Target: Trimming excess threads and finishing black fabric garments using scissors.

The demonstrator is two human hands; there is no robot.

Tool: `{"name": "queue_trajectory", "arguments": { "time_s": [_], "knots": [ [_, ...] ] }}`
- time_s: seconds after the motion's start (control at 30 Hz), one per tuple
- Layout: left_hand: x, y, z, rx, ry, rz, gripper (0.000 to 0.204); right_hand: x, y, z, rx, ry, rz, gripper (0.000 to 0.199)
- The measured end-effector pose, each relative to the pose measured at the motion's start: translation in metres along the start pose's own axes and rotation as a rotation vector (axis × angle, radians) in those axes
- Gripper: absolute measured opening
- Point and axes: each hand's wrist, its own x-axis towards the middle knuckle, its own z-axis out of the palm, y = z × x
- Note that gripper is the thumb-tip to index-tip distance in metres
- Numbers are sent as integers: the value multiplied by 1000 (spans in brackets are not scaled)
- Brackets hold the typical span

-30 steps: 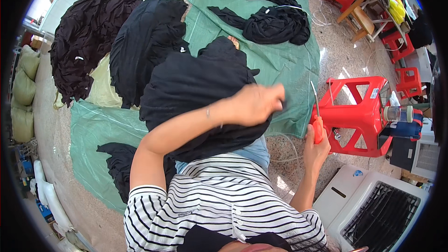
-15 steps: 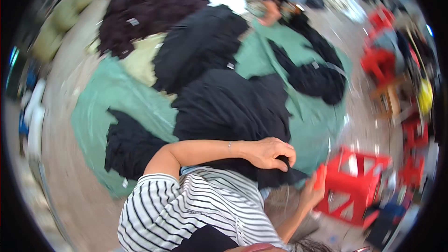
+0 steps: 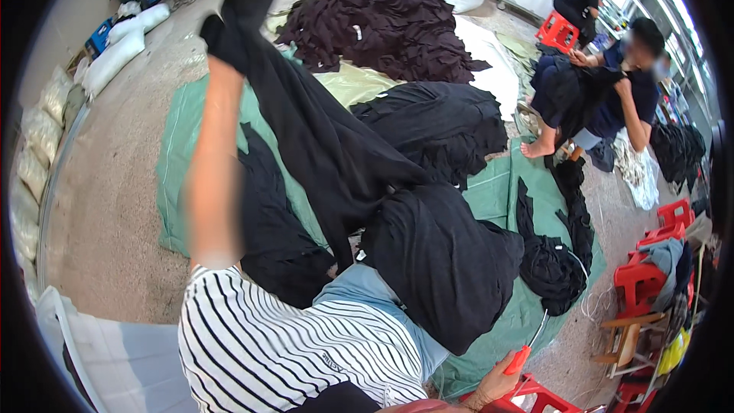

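The left hand [image 3: 222,27] is raised high, its grip closed on one end of a black garment [image 3: 321,138] that trails down to a black pile [image 3: 443,268] over the lap. The right hand [image 3: 493,386], low by a red stool [image 3: 535,398], is closed around red-handled snips [image 3: 524,352]. A green tarp [image 3: 176,153] covers the floor.

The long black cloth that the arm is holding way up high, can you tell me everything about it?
The black cloth is a soft, dark garment, looking like knit fabric. The left hand lifts its top end high, the fabric bunching over the hand. From there it hangs in a long slanted band, with folds, down to a rumpled heap draped over the person's lap. Behind it lie the green tarp and more black piles.
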Motion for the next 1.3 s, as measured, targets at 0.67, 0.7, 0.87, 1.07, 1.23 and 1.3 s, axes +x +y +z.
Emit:
{"name": "queue_trajectory", "arguments": {
  "time_s": [0.67,0.7,0.87,1.07,1.23,1.3],
  "knots": [
    [-217,117,-239,-833,-776,-1129,35,26,-62,25,-29,-155,-185,48],
    [-275,138,-247,-798,-892,-1082,34,32,-47,31,-57,-132,-154,45],
    [-326,264,-262,-883,-1382,-939,9,13,-61,32,79,-163,-76,32],
    [-185,372,-193,-1153,-768,-336,30,-7,-37,20,-78,-46,-110,27],
    [-118,444,-142,-1333,-750,128,40,-19,-13,18,-69,-35,60,31],
    [-102,477,-122,-1273,-837,204,42,-21,-18,15,-35,-55,200,32]
  ]
}}
